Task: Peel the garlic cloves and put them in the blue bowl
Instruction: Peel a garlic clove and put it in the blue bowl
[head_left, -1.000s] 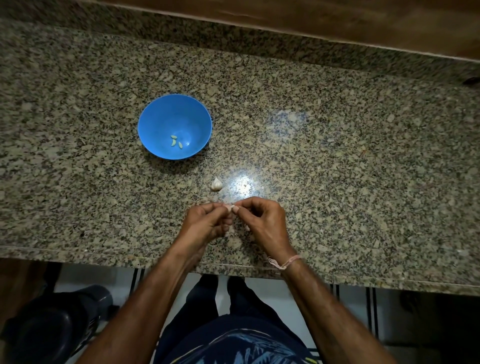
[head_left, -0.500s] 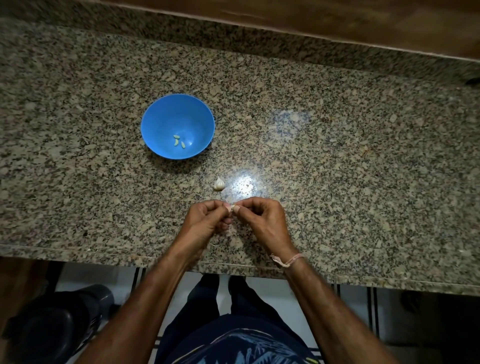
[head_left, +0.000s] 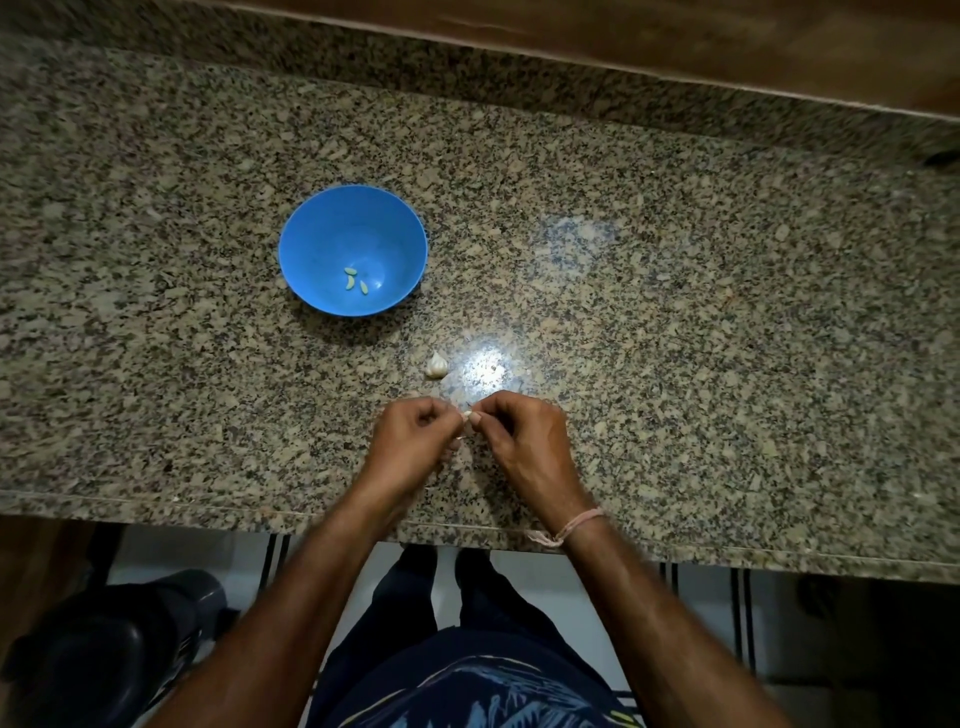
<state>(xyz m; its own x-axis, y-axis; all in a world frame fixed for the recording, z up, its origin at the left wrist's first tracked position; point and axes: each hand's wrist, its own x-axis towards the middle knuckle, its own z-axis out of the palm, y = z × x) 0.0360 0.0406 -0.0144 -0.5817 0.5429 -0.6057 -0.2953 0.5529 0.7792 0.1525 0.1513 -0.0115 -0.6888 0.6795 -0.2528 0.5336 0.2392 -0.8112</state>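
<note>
Both hands pinch one garlic clove (head_left: 469, 415) between fingertips: left hand (head_left: 415, 441), right hand (head_left: 524, 441). Blue bowl (head_left: 311, 228) holds three peeled cloves (head_left: 356, 280); garlic piece (head_left: 436, 365) lies on counter (head_left: 675, 312) between

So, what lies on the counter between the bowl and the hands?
Head view: one white garlic piece, apart from both; otherwise bare counter.

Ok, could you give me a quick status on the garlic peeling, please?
Left hand and right hand pinch one clove. Three peeled cloves in the blue bowl. Another garlic piece on counter between hands and bowl.
</note>
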